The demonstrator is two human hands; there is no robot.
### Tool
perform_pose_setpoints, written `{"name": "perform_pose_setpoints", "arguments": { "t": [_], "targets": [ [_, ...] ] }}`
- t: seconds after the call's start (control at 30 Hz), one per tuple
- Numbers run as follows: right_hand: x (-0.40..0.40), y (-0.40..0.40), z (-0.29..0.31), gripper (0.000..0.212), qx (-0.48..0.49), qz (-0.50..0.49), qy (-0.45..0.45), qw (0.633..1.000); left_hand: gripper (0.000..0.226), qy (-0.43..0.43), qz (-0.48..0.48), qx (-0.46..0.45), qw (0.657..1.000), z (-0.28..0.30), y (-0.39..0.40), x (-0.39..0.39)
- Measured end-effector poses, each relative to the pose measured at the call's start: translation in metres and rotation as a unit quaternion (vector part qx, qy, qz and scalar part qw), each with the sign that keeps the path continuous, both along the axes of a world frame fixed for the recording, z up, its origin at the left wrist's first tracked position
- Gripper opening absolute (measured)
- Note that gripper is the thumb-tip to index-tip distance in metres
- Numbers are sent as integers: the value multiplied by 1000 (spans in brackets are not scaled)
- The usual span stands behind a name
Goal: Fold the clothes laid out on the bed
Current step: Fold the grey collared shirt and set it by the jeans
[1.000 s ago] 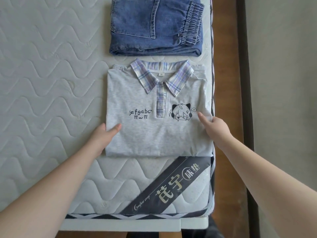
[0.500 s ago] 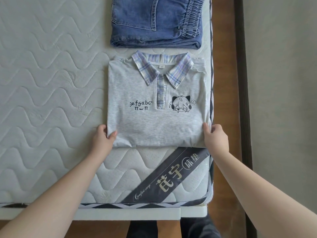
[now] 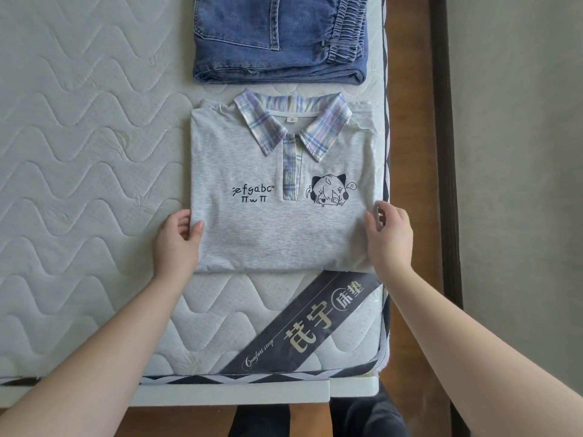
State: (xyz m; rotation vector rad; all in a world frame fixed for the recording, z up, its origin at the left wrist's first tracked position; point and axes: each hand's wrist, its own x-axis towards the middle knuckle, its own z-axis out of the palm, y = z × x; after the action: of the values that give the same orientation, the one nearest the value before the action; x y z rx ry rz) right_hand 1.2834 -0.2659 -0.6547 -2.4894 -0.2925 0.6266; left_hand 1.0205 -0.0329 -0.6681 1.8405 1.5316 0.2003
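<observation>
As both arms stretch forward, left hand (image 3: 176, 244) and right hand (image 3: 391, 244) pinch opposite sides of the shirt (image 3: 284, 234).

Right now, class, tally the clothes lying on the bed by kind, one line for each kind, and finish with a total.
Shirts: 1, the grey polo shirt
Trousers: 1, the blue jeans
Total: 2
</observation>
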Motion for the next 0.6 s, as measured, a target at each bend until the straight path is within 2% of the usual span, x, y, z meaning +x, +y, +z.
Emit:
{"name": "perform_pose_setpoints", "arguments": {
  "t": [0.17,0.27,0.37,0.43,0.5,0.6],
  "targets": [
    [14,22,1,35,-49,-79,62,994,34,0,80,-36,996,-2,11,18],
    [23,22,5,17,-10,-92,63,994,28,-12,90,-34,995,-4,19,19],
    [26,13,4,21,49,-112,105,987,23,-55,92,-85,991,-10,25,13],
    [27,7,-2,22,61,-143,153,976,24,-49,86,-101,990,-13,25,11],
    [28,5,-9,21,28,-127,141,981,24,-11,65,-73,995,-16,26,11],
    [29,13,-12,22,-33,-104,71,991,22,35,34,-16,999,-14,28,16]
  ]
}}
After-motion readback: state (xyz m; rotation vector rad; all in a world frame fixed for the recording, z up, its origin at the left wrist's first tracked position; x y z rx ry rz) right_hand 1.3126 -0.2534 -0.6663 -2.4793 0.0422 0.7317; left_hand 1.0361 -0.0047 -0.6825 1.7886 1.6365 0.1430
